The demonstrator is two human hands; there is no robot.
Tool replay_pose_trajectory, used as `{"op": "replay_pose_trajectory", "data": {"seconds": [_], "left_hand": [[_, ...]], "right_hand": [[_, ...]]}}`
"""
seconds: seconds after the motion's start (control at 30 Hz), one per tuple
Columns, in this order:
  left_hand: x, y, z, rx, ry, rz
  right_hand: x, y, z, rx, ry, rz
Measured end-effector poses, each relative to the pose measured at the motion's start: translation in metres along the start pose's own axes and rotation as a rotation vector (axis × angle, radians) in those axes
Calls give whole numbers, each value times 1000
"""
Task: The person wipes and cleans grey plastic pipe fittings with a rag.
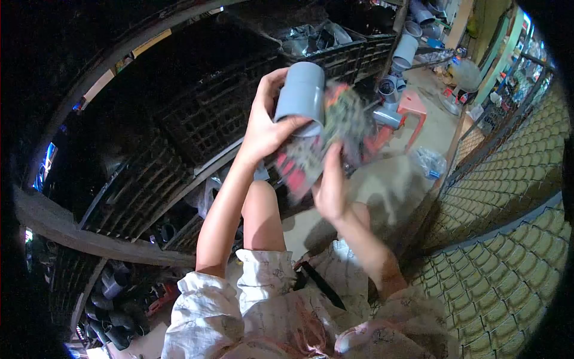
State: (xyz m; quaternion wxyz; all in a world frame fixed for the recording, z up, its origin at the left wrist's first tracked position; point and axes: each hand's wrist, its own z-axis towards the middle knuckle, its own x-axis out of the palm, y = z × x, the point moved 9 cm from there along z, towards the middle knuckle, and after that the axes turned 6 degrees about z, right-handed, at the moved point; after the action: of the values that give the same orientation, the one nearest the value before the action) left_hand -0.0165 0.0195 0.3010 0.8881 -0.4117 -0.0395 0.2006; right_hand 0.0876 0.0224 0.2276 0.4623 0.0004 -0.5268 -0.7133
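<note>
A smooth grey plastic pipe coupling [302, 90] is tilted in front of me, its open lower end facing my lap. My left hand [266, 122] wraps round its left side, with the thumb across the lower rim. Just to the right, my right hand [330, 188] grips a cloth [353, 119] patterned in green, red and dark colours. Motion blurs this cloth, which hangs on both sides of the fingers and lies against the coupling's right side in this view. My bare knees show below both hands.
Dark slatted crates [197, 119] line the left side. A red plastic stool [412, 105] stands ahead on the right, near more grey pipe fittings [405, 51]. A clear plastic bag [429, 161] lies on the floor. Wire mesh [496, 287] runs close along my right.
</note>
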Motion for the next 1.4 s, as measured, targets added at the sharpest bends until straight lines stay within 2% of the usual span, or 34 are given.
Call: {"op": "replay_pose_trajectory", "data": {"seconds": [0.03, 0.1, 0.13, 0.17, 0.27, 0.37, 0.4, 0.43, 0.47, 0.5, 0.53, 0.57, 0.67, 0.73, 0.77, 0.8, 0.83, 0.9, 0.93, 0.97, 1.03, 1.1, 1.13, 1.17, 1.2, 1.23, 1.27, 1.33, 1.4], "left_hand": [[2, 1, 0, -7, 16, 13], [3, 7, -5, -30, 41, 43], [8, 6, -9, 32, 82, 102], [13, 7, -14, 35, 122, 150], [19, 12, -20, -14, 141, 273], [17, -17, -19, 257, 134, 693], [19, -21, -20, 245, 132, 712], [23, -8, -23, 119, 161, 751], [26, -3, -29, -33, 236, 727], [29, -3, -32, -53, 275, 635], [29, -8, -34, -20, 275, 567], [27, -13, -35, 18, 279, 495], [16, -29, -37, 5, 152, 232], [10, -26, -36, 60, 33, 234], [6, -20, -34, 114, -33, 231], [9, 4, -28, -77, 6, 80], [8, 10, -19, -38, 23, 147], [8, 42, -5, -235, 54, -8], [7, 45, 3, -224, 46, 10], [7, 47, 7, -214, 39, 28], [4, 32, 11, -171, -1, 134], [5, 20, 8, -213, -19, -117], [1, 14, 7, -160, -108, -144], [-5, 11, 5, -84, -216, -118], [-13, 16, 4, -107, -315, -75], [-23, 22, 0, -133, -415, -32], [-25, 30, -1, -132, -425, -45], [-24, 28, 0, -113, -397, 30], [-15, 29, -5, -97, -351, -31]], "right_hand": [[3, -3, -11, 8, 16, -75], [3, 2, -2, 48, 31, 106], [0, 7, 6, 113, -60, 283], [-12, 14, 17, 100, -211, 251], [-24, -2, 37, 285, -170, 315], [-44, -8, 40, 286, -223, 208], [-45, 5, 36, 193, -258, 75], [-49, 17, 30, 115, -341, -94], [-64, 18, 21, 31, -537, -138], [-64, 22, 24, -68, -405, -161], [-66, 27, 16, -147, -531, -211], [-56, 32, 18, -188, -420, -199], [-45, 30, 20, -135, -349, -170], [-49, 24, 27, -80, -317, -187], [-68, 16, 32, -157, -310, -441], [-61, 14, 37, -192, -267, -409], [-47, 14, 43, -232, -223, -375], [-20, 26, 50, -218, -163, -317], [-13, 32, 55, -188, -184, -383], [-21, 32, 56, -82, -325, -469], [4, 49, 75, -201, -120, -480], [-11, 36, 91, -5, -122, -191], [-11, 36, 91, 4, -186, -132], [-9, 27, 94, -94, -103, -73], [-17, 5, 86, 33, -92, -454], [3, 16, 70, -195, -29, -540], [23, 26, 48, -430, 15, -626], [19, 19, 43, -383, -10, -654], [5, 25, 54, -220, -90, -414]]}}
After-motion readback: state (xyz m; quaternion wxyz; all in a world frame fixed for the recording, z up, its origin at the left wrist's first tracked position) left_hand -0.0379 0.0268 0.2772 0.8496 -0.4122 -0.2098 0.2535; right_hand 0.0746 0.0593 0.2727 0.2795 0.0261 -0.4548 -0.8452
